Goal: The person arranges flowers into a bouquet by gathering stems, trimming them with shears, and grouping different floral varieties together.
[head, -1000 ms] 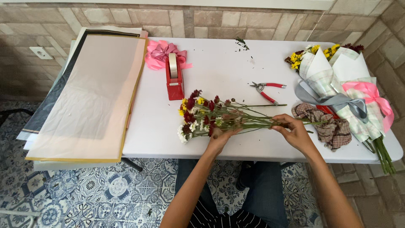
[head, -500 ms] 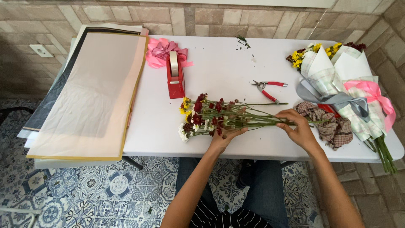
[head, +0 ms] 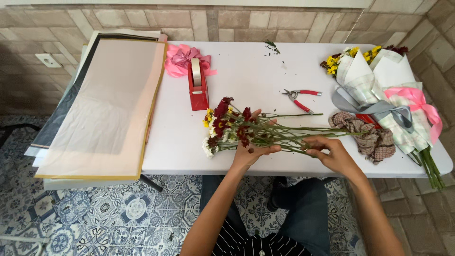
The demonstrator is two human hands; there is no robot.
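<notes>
Standing against a brick wall [head: 227, 19] over patterned floor tiles [head: 118, 213], the white worktop [head: 256, 80] carried a red tape dispenser [head: 197, 85], red pliers [head: 299, 98] and wrapped bouquets [head: 384, 90]. Near its front edge, the left hand [head: 251, 147] and right hand [head: 332, 154] both gripped the loose flower bunch [head: 256, 130].

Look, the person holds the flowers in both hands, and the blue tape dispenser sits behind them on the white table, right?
Not quite: the tape dispenser is red, not blue, as the head view shows. Both the left hand and right hand do hold the flowers over the white table.
</notes>
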